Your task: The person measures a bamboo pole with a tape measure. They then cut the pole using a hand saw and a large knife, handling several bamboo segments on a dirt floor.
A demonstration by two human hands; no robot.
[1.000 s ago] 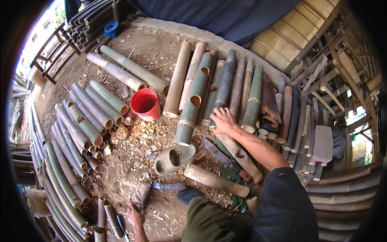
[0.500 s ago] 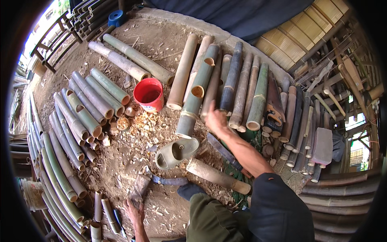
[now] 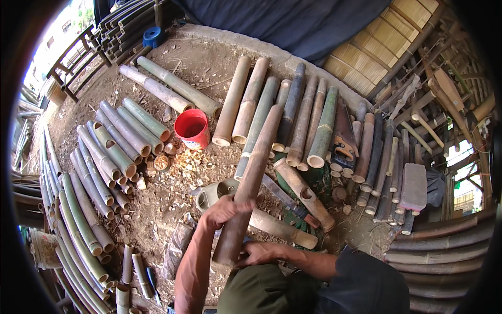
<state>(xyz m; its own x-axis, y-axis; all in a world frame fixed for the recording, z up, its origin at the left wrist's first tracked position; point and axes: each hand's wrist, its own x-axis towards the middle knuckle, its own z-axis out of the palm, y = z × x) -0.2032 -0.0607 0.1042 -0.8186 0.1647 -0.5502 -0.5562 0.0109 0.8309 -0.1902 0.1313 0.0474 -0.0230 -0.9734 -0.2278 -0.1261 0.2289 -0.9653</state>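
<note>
A long brown bamboo tube (image 3: 256, 162) slants up and away over the work area. My left hand (image 3: 224, 210) is wrapped around its lower half, slightly blurred. At the tube's near end, above my lap, my right hand (image 3: 257, 254) is closed on it, its fingers partly hidden behind the tube. Beyond the hands lies a greenish bamboo tube (image 3: 257, 123), partly covered by the held one. A tan bamboo tube with a cut notch (image 3: 295, 180) lies to the right, beside a broad blade with a reddish handle (image 3: 285, 194). A plain tube (image 3: 282, 228) lies just beyond my right hand.
A grey-green sandal (image 3: 208, 197) sits left of the held tube. A red bucket (image 3: 192, 129) stands among wood shavings. Rows of bamboo fill the left (image 3: 86, 214) and far right (image 3: 324, 128), with a handsaw (image 3: 345, 141) on the right row. A blue stool (image 3: 152, 36) stands farther back.
My right hand has come back from the far row, and my left has left the dull block at lower left. Both now hold the brown tube. A notched tube now lies beside the blade.
</note>
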